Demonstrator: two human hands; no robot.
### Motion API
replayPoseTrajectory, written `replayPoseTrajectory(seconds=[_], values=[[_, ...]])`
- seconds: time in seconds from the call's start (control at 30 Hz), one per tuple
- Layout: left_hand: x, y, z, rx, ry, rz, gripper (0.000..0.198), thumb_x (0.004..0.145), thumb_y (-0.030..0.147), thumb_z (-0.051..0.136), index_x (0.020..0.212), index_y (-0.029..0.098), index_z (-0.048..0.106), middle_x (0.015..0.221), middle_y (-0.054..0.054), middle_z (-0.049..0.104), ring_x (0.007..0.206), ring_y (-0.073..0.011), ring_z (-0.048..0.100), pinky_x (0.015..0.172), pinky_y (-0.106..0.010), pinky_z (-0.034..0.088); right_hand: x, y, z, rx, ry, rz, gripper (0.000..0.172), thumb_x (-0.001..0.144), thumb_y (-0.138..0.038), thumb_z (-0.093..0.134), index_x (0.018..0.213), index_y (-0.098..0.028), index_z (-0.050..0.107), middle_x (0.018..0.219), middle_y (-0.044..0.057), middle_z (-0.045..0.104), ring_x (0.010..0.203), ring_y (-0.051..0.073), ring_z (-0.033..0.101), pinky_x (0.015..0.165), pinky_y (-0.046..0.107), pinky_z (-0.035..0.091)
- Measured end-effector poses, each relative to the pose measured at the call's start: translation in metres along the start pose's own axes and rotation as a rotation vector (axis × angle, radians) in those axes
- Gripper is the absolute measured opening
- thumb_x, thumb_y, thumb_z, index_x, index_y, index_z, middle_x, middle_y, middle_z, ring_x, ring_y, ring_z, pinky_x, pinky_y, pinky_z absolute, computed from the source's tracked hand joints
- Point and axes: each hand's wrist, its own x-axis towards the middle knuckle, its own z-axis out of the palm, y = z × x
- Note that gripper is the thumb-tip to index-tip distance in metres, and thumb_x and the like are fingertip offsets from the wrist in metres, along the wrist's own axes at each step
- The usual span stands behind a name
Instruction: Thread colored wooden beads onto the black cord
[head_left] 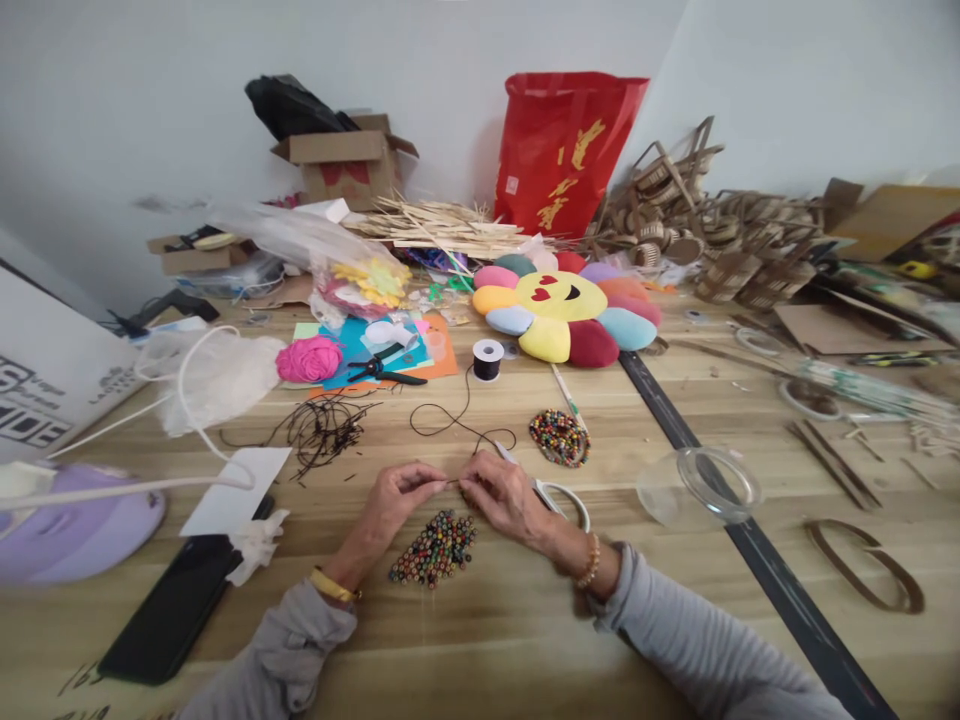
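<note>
My left hand [400, 505] and my right hand [504, 495] meet at the middle of the table, both in a pinch. Between their fingertips runs a thin dark cord [453, 482]. Just below them lies a loose pile of multicoloured beads [436, 550]. A black cord [442, 425] loops over the wood behind my hands, from a spool of black cord [487, 362]. White-handled scissors [566, 500] lie partly under my right hand. Farther right sits a coiled heap of small coloured beads [559, 437].
Left are tangled black cords [319, 435], pink yarn [309, 358], a black phone [176, 605] and a lilac object [90, 525]. A flower cushion [570, 305] lies behind. Right are a clear plastic container [716, 485], a black strip [780, 590] and a brown loop [862, 570].
</note>
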Motion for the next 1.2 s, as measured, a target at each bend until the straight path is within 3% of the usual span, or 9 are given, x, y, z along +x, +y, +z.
replayPoseTrajectory(seconds=[0.33, 1.2], values=[[-0.0002, 0.002, -0.0026, -0.062, 0.02, -0.032, 0.016, 0.068, 0.031, 0.077, 0.073, 0.016, 0.074, 0.075, -0.004, 0.076, 0.074, -0.0197, 0.069, 0.073, -0.03, 0.055, -0.0001, -0.0021, -0.0016, -0.079, 0.007, -0.084, 0.014, 0.098, -0.02, 0.047, 0.089, -0.019, 0.058, 0.081, 0.004, 0.06, 0.074, 0.016, 0.055, 0.066, 0.027, 0.044], [-0.001, 0.0038, -0.0035, -0.006, -0.01, -0.037, 0.014, 0.069, 0.029, 0.075, 0.073, 0.016, 0.074, 0.074, -0.005, 0.075, 0.073, -0.0193, 0.068, 0.072, -0.029, 0.055, -0.0004, -0.0073, -0.0047, -0.113, -0.034, -0.056, 0.013, 0.097, -0.018, 0.047, 0.089, -0.021, 0.058, 0.081, 0.005, 0.062, 0.074, 0.017, 0.058, 0.066, 0.028, 0.047]])
